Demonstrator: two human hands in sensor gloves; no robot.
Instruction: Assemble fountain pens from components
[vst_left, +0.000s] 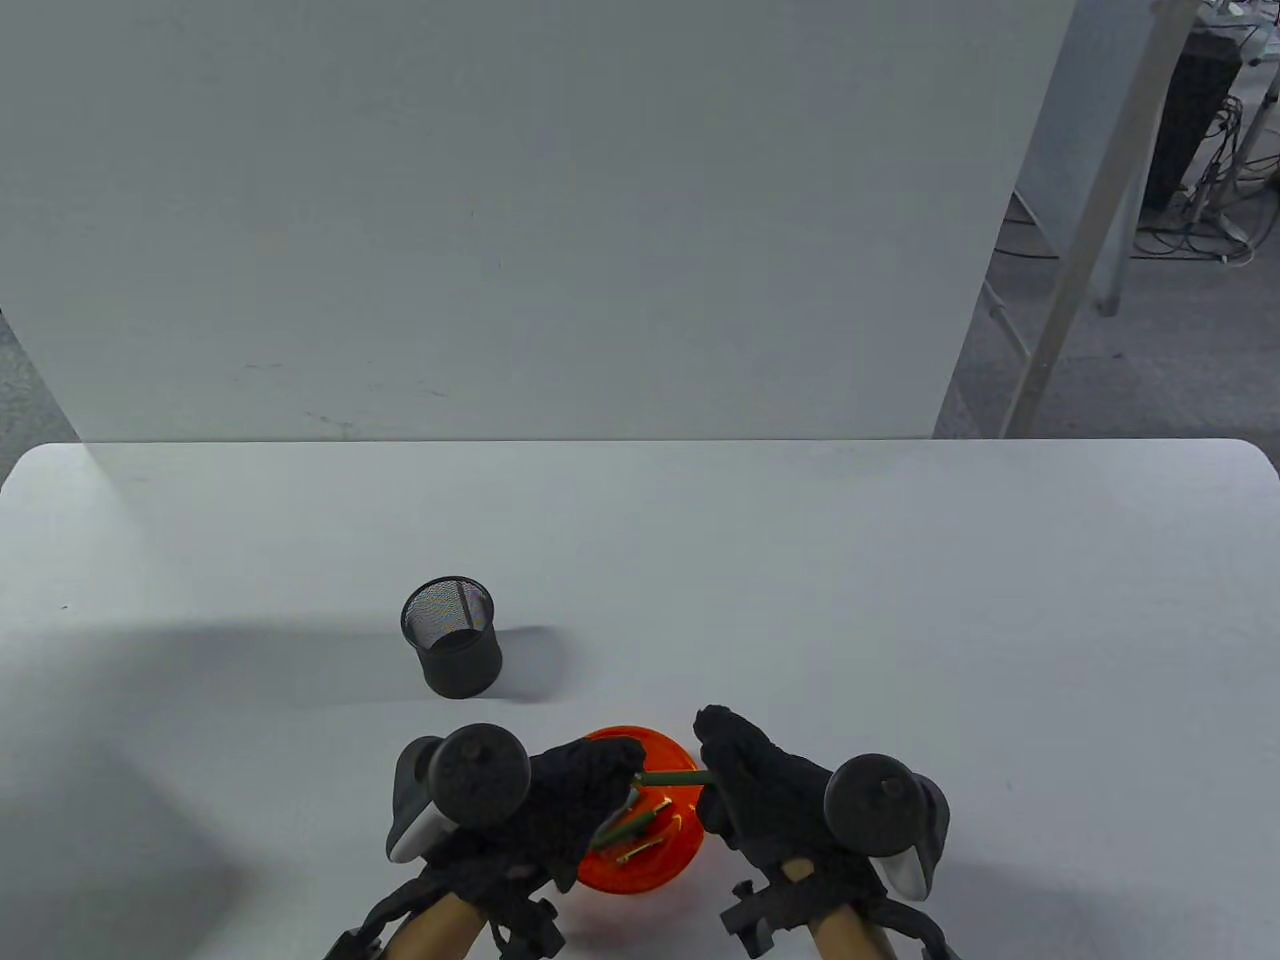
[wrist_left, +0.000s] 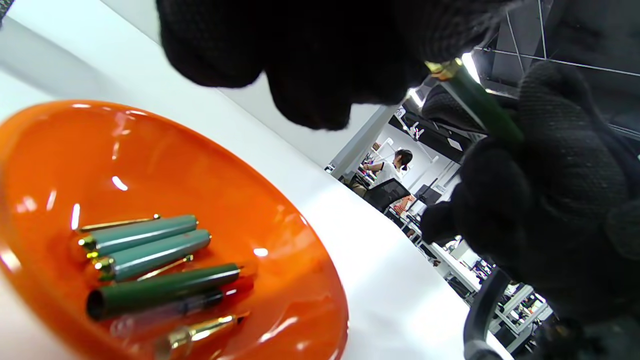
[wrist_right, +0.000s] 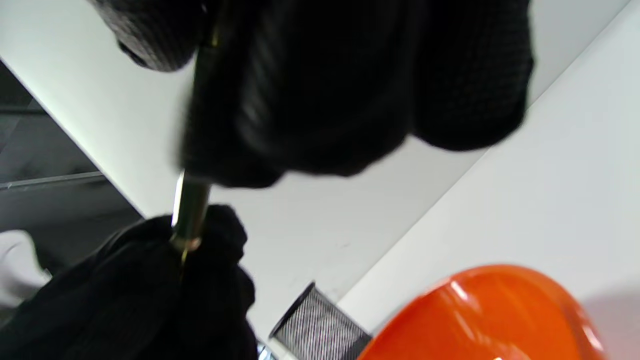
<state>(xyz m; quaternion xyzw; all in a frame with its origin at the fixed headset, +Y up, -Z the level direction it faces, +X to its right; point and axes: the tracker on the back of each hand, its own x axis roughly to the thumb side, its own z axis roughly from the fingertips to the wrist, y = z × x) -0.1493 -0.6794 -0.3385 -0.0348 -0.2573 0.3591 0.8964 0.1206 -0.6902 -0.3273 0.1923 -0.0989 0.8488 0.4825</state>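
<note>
From above, our left hand (vst_left: 575, 800) and right hand (vst_left: 760, 795) both grip one green pen (vst_left: 675, 776) above the orange bowl (vst_left: 672, 868); the mesh cup (vst_left: 452, 636) looks empty. At our left wrist, caps (wrist_left: 142, 247), a barrel (wrist_left: 160, 291) and a nib (wrist_left: 200, 332) lie unassembled. At our right wrist, the pen bridges both hands.

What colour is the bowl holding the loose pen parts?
Bright, glossy orange. The bowl shows best in the left wrist view, with the pen parts lying inside.

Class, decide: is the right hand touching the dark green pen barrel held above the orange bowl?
Touching. The left wrist view shows the right hand wrapped around the dark green pen barrel.
</note>
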